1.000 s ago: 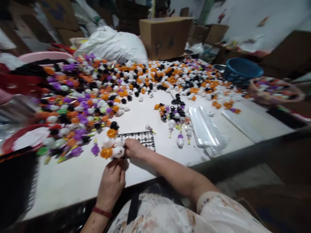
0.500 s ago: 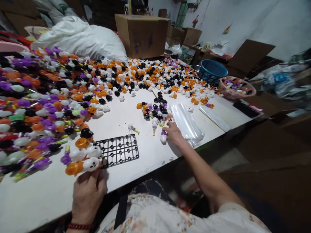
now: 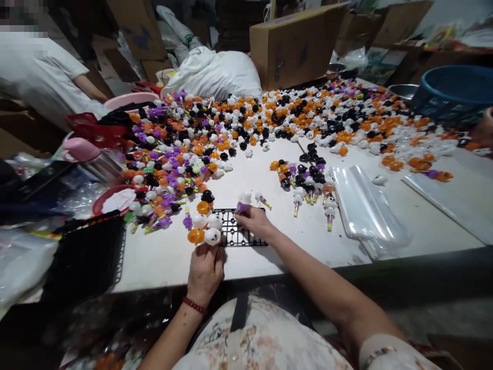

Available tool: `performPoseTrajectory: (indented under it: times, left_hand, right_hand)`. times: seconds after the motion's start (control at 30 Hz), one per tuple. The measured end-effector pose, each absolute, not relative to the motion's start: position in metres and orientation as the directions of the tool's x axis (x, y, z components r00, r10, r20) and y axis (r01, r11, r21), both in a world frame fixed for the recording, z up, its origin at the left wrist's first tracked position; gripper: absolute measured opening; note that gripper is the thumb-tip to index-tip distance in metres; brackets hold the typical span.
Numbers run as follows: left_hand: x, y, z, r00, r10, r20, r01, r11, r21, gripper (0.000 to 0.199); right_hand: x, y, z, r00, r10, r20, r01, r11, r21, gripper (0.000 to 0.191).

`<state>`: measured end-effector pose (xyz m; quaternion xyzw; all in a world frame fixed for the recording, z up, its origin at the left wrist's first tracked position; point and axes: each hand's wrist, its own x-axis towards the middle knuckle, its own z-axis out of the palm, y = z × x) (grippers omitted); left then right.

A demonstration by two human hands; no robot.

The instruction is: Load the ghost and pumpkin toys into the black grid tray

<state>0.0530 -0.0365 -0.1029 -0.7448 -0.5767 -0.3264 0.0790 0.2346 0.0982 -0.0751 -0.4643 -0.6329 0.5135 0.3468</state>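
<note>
A black plastic grid (image 3: 239, 236) lies near the table's front edge, with white and orange pieces (image 3: 196, 236) on its left end. At that end my left hand (image 3: 205, 267) is closed near a white ghost piece (image 3: 212, 236); its fingertips are partly hidden under the pieces. Over the grid's middle, my right hand (image 3: 254, 222) pinches a white-and-purple piece (image 3: 244, 201). Just behind the grid lies a loose white piece with a yellow-tipped stem (image 3: 263, 199). Farther right is a small cluster of mixed pieces (image 3: 308, 177).
Heaps of small pieces (image 3: 292, 110) cover the back and left. Clear plastic bags (image 3: 364, 205) lie at the right, a blue basket (image 3: 454, 95) behind. Black grids (image 3: 82, 257), a bottle (image 3: 92, 159) and a person in white (image 3: 38, 77) are at the left.
My right hand has moved left from the cluster to the grid, carrying the white-and-purple piece. The view has turned left, bringing the bottle, stacked grids and person into sight. My left hand stays by the grid.
</note>
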Motion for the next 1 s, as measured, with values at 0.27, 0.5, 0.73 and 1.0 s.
performPoseTrajectory:
  times: [0.27, 0.5, 0.73, 1.0]
  left_hand:
    - [0.051, -0.038, -0.105, 0.12, 0.804, 0.582, 0.902, -0.333, 0.276, 0.039]
    - [0.051, -0.039, -0.105, 0.119, 0.809, 0.576, 0.908, -0.323, 0.266, 0.036]
    - [0.051, -0.037, -0.104, 0.128, 0.798, 0.589, 0.898, -0.346, 0.274, 0.035]
    - [0.051, -0.037, -0.102, 0.147, 0.796, 0.588, 0.898, -0.356, 0.258, 0.032]
  right_hand:
    - [0.191, 0.105, -0.065, -0.394, 0.919, -0.012, 0.426, 0.171, -0.888, 0.012]
    - [0.189, 0.101, -0.05, -0.5, 0.866, 0.015, 0.578, 0.346, -0.739, 0.019]
    - [0.185, 0.101, -0.046, -0.532, 0.845, -0.063, 0.676, 0.378, -0.632, 0.028]
    - [0.191, 0.105, -0.056, -0.563, 0.827, -0.01, 0.66, 0.442, -0.607, 0.025]
